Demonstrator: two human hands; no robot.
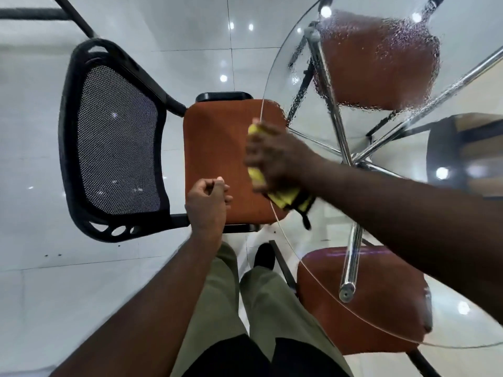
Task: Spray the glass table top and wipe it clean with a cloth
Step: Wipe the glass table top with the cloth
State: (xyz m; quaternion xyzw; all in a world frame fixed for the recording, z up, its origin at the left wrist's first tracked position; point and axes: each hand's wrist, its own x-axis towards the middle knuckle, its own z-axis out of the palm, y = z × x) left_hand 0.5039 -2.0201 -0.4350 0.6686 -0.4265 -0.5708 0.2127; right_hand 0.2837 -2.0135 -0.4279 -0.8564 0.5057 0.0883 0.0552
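Gripping the cloth [284,197], the right hand [275,156] was at the near rim of the round glass surface [313,240]. Its fingers were curled over the cloth and pressed it down where the glass ended. The hand looked blurry, so I could not tell just how each finger lay. The cloth was yellow and soft, bunched into a long roll that ran along the rim, with a dark strip poking out at its near end. The left hand [208,202] hung off the surface, above the orange seat of a chair [217,153], loosely curled and holding nothing that I could see. The drops [381,50] mattered most for the next wipe. They covered the far side of the glass, well apart from the cloth and across the middle from the person. The right hand was much nearer to them than the left, so it would likely have to reach out over the glass to get there. The glass was clear, smooth and thin at its edge. Shiny round metal legs [340,126] showed through it. The floor [122,281] was pale, glossy tile.
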